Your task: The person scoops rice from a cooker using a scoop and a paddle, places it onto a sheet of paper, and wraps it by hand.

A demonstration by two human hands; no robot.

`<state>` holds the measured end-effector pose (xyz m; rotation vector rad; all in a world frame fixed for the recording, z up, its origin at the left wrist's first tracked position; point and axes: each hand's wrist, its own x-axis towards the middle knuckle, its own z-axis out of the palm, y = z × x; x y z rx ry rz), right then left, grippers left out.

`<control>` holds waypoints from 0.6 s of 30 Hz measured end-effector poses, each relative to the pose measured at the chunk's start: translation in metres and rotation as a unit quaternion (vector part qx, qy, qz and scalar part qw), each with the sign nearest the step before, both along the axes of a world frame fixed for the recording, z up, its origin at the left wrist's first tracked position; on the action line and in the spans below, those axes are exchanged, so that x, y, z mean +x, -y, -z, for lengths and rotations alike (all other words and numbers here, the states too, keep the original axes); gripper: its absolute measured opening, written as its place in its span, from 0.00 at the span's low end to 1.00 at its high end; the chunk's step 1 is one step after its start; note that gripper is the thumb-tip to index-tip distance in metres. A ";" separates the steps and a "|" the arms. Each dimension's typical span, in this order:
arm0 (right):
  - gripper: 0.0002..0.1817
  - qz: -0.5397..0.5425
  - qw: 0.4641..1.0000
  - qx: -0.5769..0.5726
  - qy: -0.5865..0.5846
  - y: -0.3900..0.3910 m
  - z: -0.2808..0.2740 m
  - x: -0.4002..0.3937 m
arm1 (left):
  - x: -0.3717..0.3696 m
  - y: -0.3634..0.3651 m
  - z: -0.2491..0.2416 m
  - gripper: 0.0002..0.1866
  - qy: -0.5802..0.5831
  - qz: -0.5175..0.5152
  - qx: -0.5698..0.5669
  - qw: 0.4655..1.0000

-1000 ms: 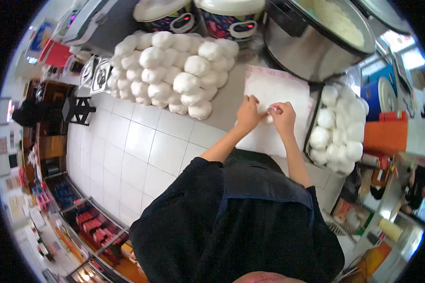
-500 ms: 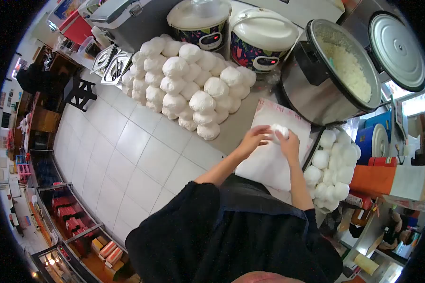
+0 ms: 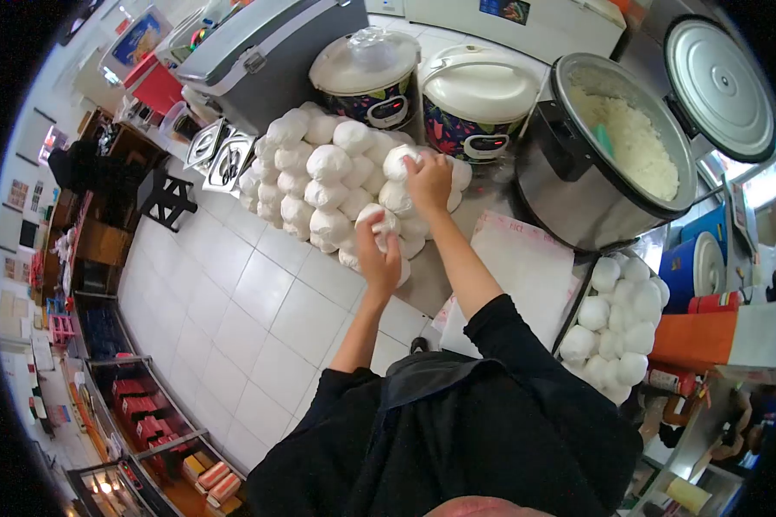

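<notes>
A large heap of white paper-wrapped rice balls (image 3: 328, 164) covers the left part of the counter. My right hand (image 3: 429, 183) is at the upper right of the heap, its fingers closed on a wrapped rice ball (image 3: 400, 161) that rests on others. Lower down, my left hand (image 3: 378, 258) has its fingers apart and curved, touching the side of another wrapped ball (image 3: 381, 226) in the heap. White paper sheets (image 3: 522, 267) with red print lie to the right of my hands.
A big cooker (image 3: 547, 177) of cooked rice (image 3: 634, 142) stands at the right, its lid (image 3: 720, 90) raised. Two patterned cookers (image 3: 366, 82) sit behind the heap beside a grey cooler (image 3: 276, 65). More white bundles (image 3: 612, 323) fill a tray at the right.
Both hands have moved left from the paper sheets to the heap. The white bundle that was between them is now on the heap under my right hand. The view has shifted slightly.
</notes>
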<state>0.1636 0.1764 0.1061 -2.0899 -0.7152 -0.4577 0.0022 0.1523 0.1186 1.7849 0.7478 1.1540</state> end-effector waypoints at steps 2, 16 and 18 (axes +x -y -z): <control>0.17 0.007 0.999 -0.005 -0.032 0.012 -0.004 -0.005 | 0.022 -0.019 -0.021 0.18 -0.105 0.002 0.190 0.976; 0.10 -0.162 0.929 -0.330 0.047 0.280 -0.262 0.205 | 0.124 -0.058 -0.073 0.31 -0.351 0.240 0.328 0.844; 0.12 -0.196 0.914 -0.347 0.071 0.272 -0.237 0.268 | 0.160 -0.029 -0.138 0.27 -0.126 0.236 0.347 0.899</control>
